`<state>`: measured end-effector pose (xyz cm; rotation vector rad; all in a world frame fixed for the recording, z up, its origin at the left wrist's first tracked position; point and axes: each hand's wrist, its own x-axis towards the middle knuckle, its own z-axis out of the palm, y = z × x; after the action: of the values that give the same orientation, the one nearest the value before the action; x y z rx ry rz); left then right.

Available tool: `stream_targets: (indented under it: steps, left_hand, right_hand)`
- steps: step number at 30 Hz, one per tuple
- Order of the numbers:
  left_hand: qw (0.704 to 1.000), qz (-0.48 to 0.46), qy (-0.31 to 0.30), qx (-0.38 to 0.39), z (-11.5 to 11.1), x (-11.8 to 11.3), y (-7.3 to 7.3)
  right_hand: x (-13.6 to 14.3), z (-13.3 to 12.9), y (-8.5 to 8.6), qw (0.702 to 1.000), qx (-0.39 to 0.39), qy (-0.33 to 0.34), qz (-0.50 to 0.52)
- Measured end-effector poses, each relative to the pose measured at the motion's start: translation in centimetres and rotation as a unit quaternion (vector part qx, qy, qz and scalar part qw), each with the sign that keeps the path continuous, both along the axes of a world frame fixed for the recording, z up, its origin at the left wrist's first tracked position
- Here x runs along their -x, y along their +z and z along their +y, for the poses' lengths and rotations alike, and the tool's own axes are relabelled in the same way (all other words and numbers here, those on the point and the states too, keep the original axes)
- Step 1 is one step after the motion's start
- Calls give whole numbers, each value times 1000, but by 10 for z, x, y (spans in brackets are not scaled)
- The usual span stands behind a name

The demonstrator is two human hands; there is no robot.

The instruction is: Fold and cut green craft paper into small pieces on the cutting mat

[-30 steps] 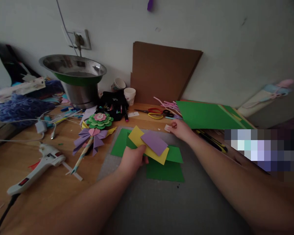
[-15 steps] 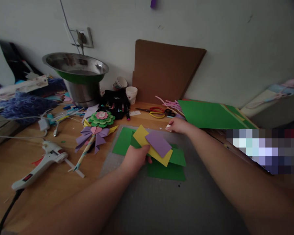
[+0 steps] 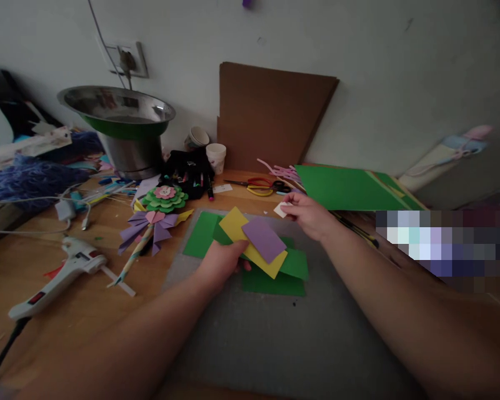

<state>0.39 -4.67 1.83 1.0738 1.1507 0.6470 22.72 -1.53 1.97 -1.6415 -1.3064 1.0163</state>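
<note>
My left hand (image 3: pixel 223 260) pinches the yellow paper (image 3: pixel 234 223) between thumb and fingers. A purple paper rectangle (image 3: pixel 263 239) lies across the yellow piece. Green paper pieces (image 3: pixel 200 235) spread under and around them on the grey mat (image 3: pixel 250 339). My right hand (image 3: pixel 304 212), above the mat's far edge, is closed on a small white piece (image 3: pixel 281 209). Left of the mat rests a paper flower (image 3: pixel 165 199) with green layers, a pink centre, purple bow strips and a striped stem.
A white glue gun (image 3: pixel 62 275) lies at the left. Behind are a metal bowl (image 3: pixel 120 105), a black pouch (image 3: pixel 185 169), paper cups (image 3: pixel 215 158), scissors (image 3: pixel 260 186) and leaning brown boards (image 3: pixel 270 116). Green sheets (image 3: pixel 341 188) lie at the back right.
The view has shifted slightly. My right hand has lifted the small white piece, which now shows more plainly. My left hand keeps its grip on the yellow paper.
</note>
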Motion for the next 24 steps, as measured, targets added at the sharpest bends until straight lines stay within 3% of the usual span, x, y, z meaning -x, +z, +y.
stream_targets:
  steps: [4, 10, 16, 24]
  left_hand:
    - [999, -32, -42, -3, 0, 2, 1]
    - [983, -66, -164, 46, -9, 3, 6]
    - [955, -73, -273, 95, -16, 5, 10]
    - [959, -33, -278, 51, -18, -4, 8]
  right_hand:
    - [16, -53, 24, 989, 15, 77, 124]
    - [23, -106, 17, 973, 4, 59, 223]
    - [26, -115, 6, 977, 24, 122, 171]
    - [31, -118, 1, 981, 4, 148, 128]
